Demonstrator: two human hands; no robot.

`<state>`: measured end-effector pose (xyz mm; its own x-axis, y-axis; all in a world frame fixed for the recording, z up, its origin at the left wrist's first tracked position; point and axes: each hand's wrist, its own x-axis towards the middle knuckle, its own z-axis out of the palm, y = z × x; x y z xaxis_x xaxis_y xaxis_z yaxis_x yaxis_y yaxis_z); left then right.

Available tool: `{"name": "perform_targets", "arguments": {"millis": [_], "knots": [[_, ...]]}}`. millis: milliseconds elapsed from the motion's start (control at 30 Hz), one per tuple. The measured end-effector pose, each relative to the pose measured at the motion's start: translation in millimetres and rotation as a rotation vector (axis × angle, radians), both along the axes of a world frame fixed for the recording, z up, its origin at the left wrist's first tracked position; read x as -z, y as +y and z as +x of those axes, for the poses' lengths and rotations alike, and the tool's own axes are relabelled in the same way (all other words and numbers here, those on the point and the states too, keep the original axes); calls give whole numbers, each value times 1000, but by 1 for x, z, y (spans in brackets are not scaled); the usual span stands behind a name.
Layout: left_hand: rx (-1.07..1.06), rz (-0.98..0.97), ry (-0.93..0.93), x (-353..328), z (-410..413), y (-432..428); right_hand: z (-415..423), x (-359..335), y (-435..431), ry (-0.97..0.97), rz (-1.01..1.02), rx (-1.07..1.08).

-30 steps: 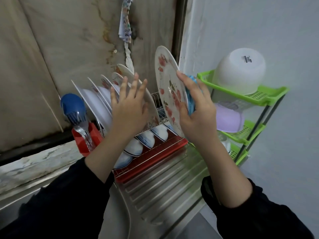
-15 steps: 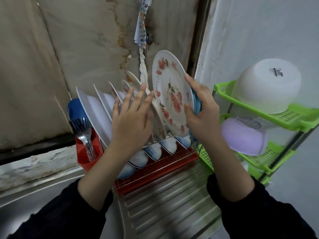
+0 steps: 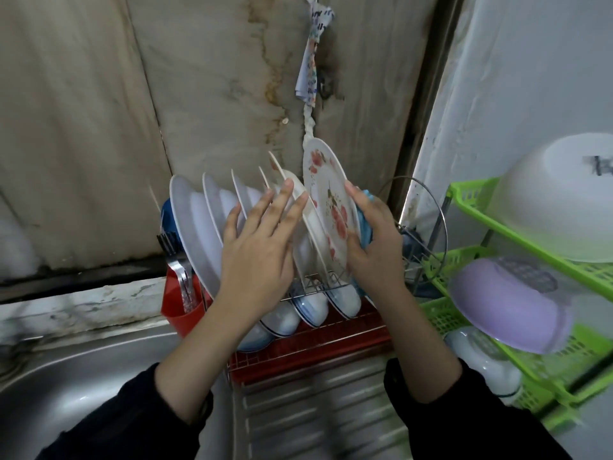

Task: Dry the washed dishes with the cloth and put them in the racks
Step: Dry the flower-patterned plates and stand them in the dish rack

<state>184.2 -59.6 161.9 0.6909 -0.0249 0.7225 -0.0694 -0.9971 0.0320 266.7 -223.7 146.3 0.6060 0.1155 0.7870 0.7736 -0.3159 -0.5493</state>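
While flat on the racked plates (image 3: 195,224), left grip (image 3: 258,257) loose; right grip (image 3: 374,254) tight on floral plate (image 3: 326,190) and blue cloth (image 3: 365,227).

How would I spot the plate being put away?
Find the dish rack beside the sink. At the right end of its plates, the right hand holds the flowered plate. Only it shows big red flowers, backed by a blue cloth.

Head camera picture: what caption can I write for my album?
Right hand holds a flowered plate and blue cloth at the dish rack; left hand rests on white plates.
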Motion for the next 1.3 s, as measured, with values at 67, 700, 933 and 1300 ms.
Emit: {"name": "perform_targets", "arguments": {"millis": [67,700,933,1300], "knots": [[-7,2,6,0,-1,-1,4,5,0,-1,9,-30],[-165,-107,111,10,-18,-20,7,28,-7,-84,-135,-124],[-196,-164,66,10,-36,-20,-13,32,-12,-9,-37,-104],[-348,-370,19,31,-149,17,-130,29,31,-21,-119,-241]]}}
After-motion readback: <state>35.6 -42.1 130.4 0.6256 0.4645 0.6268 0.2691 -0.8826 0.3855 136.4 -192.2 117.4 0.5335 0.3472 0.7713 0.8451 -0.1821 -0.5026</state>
